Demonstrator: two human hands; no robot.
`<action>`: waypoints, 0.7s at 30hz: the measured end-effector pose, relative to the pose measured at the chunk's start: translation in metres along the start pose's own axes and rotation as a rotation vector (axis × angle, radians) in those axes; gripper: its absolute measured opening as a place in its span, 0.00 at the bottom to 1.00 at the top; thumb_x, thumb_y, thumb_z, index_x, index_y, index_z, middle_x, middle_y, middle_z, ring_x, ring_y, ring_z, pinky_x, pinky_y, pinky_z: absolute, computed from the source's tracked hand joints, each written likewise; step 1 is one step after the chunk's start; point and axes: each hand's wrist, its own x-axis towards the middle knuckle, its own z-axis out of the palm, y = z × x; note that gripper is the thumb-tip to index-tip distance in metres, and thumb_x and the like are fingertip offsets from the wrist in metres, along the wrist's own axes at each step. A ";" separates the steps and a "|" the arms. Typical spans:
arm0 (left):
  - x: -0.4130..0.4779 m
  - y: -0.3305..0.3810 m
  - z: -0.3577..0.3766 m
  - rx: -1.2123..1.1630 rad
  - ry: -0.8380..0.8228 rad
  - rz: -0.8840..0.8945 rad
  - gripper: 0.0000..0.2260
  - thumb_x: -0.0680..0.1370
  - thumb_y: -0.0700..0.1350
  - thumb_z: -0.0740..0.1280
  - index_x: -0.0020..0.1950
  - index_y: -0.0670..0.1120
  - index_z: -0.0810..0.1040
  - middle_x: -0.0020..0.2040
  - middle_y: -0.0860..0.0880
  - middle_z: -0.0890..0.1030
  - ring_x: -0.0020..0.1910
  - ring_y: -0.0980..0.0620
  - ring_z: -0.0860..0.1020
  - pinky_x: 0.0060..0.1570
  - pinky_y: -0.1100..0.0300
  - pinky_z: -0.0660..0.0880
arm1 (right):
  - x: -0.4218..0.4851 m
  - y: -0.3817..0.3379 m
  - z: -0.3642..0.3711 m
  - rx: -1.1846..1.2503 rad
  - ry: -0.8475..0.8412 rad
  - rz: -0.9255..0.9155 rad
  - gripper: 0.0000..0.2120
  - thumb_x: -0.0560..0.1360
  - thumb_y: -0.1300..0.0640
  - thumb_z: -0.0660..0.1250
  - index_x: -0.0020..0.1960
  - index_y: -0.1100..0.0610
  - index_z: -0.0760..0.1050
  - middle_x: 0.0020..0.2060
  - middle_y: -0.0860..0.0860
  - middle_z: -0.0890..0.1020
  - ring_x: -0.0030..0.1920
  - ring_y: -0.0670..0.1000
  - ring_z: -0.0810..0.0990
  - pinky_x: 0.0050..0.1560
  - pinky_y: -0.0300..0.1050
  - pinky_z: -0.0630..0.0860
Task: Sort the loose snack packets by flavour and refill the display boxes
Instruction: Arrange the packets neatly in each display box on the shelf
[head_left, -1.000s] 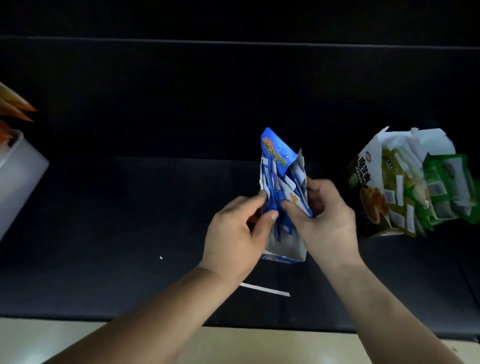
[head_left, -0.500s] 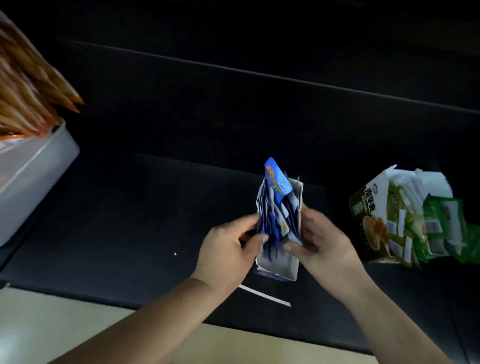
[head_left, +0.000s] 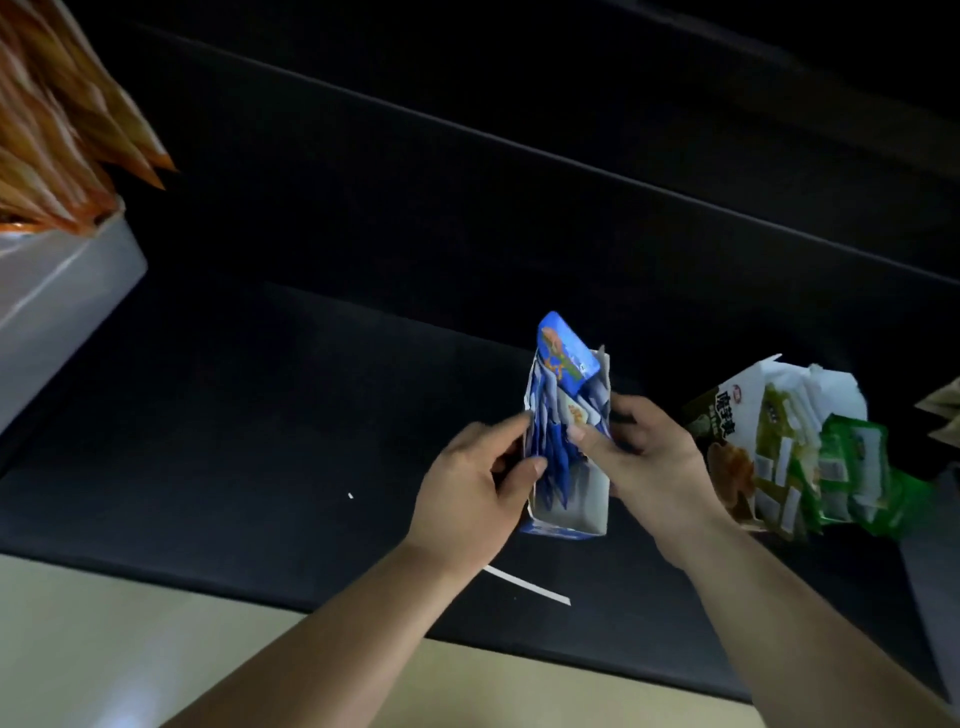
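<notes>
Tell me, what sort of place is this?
Likely a shop's restocking counter: a dark table, a blue display box and a green display box stuffed with snack packets, and orange packets in a white box.

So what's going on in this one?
A person steadies an upright blue display box on the dark table, left hand gripping its left side, right hand its right, thumbs on the blue packets inside. A green box of green packets lies to the right; orange packets sit far left.
</notes>
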 end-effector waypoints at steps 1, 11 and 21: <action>0.001 -0.001 -0.001 0.003 0.017 0.004 0.19 0.80 0.51 0.72 0.72 0.56 0.78 0.52 0.56 0.79 0.49 0.58 0.81 0.51 0.60 0.81 | -0.001 0.007 0.004 0.003 0.062 0.012 0.13 0.74 0.47 0.78 0.56 0.45 0.80 0.46 0.45 0.88 0.48 0.47 0.88 0.50 0.55 0.86; 0.008 0.005 -0.007 0.022 0.008 0.014 0.12 0.79 0.49 0.73 0.63 0.52 0.84 0.52 0.58 0.81 0.49 0.57 0.82 0.46 0.61 0.81 | 0.001 0.022 0.004 -0.039 0.148 -0.013 0.16 0.68 0.42 0.80 0.50 0.46 0.80 0.41 0.39 0.85 0.43 0.40 0.84 0.42 0.37 0.77; 0.009 0.013 -0.004 0.007 0.020 -0.024 0.06 0.78 0.48 0.75 0.54 0.53 0.87 0.45 0.57 0.82 0.38 0.54 0.82 0.38 0.63 0.79 | 0.012 -0.021 0.004 -0.048 0.236 -0.348 0.11 0.73 0.52 0.78 0.48 0.37 0.82 0.63 0.42 0.78 0.63 0.33 0.75 0.66 0.43 0.76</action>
